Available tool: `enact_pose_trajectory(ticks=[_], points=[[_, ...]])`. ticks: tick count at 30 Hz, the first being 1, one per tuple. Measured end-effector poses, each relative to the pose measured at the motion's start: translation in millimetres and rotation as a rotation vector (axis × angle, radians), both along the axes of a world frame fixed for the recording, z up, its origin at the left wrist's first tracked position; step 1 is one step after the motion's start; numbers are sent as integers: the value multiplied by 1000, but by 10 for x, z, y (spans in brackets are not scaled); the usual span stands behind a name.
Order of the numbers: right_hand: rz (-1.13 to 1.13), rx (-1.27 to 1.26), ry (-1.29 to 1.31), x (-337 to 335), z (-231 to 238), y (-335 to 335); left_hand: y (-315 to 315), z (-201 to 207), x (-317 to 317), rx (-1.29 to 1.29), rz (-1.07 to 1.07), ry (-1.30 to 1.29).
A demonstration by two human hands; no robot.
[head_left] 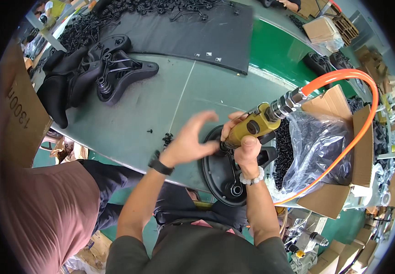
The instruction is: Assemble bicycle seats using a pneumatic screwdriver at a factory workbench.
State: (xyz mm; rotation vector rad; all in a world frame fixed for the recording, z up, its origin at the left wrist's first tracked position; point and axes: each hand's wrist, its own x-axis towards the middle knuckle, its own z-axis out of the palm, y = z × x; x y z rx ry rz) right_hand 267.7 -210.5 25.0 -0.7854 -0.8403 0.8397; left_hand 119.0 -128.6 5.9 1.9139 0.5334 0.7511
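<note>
My right hand [246, 153] is closed around a yellow pneumatic screwdriver [254, 125], with an orange air hose [374, 93] joined to its back end by a metal coupling. The tool's nose points down at a black bicycle saddle [211, 176], which lies underside up at the table's near edge. Whether the bit touches a screw is hidden. Left of the saddle, my left hand [186, 145] has thumb and fingers apart and holds nothing; it is slightly blurred. A small pile of black screws [167, 138] lies beside it, with a single screw [150, 131] farther left.
Several finished-looking black saddles [129, 75] are stacked at the left. A black mat [183, 34] at the back bears many metal saddle rails [110, 13]. To the right stands an open carton [362, 146] with a plastic bag and black screws. Another person [60, 205] stands close on my left.
</note>
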Motion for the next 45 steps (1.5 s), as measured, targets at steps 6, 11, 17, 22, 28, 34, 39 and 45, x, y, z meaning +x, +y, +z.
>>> enact_pose_trajectory(ticks=[6, 11, 17, 22, 28, 34, 39, 45], points=[[25, 4, -105, 70, -4, -13, -411, -320, 90, 21, 21, 119], [-7, -23, -103, 48, 11, -3, -361, -283, 125, 32, 25, 137], [-55, -46, -72, 33, 14, 31, -358, -340, 152, 54, 97, 175], [-87, -35, -25, -25, -70, 13, -343, -364, 104, 30, 56, 194], [12, -99, -68, 37, 56, 54, -343, -294, 136, -7, 61, 203], [-67, -132, -48, 69, 116, -66, -351, -303, 267, 68, 11, 76], [-191, 258, -67, 335, 863, -594, -46, -260, 475, 211, 137, 46], [-380, 186, 42, 319, 786, -974, 876, -136, 2093, -255, 374, -324]])
